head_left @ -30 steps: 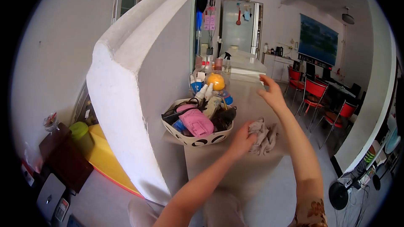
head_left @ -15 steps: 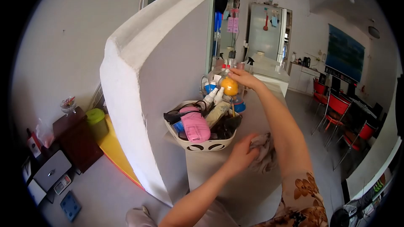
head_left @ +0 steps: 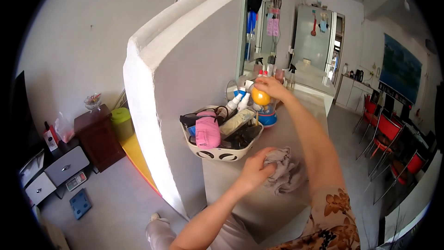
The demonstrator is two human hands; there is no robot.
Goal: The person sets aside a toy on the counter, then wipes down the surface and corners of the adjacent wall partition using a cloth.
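- Floral sleeve (head_left: 340, 203) nearest, on the right arm, which reaches forward across the counter (head_left: 226, 180).
- Left hand (head_left: 255, 170): fingers curled, pinching the near-left edge of a grey cloth (head_left: 283, 176).
- Cloth is bunched up over the counter, right of the basket (head_left: 223, 154). Can't tell how much of it touches the surface.
- Basket: white, cutouts in the wall, packed. Pink pouch (head_left: 207, 132) on top, dark-framed glasses (head_left: 188, 120) to its left, white bottles (head_left: 243, 102) at the back.
- Right hand (head_left: 274, 88): past the basket, bent fingers over the top of a yellow ball (head_left: 261, 97). Can't tell if they grip or just rest.
- Ball sits above a blue base (head_left: 268, 119) on the counter, just beside the basket's far-right corner.
- Behind: black-trigger spray bottle (head_left: 292, 78), then red chairs (head_left: 387, 130) off right, fridge (head_left: 307, 46) farthest.
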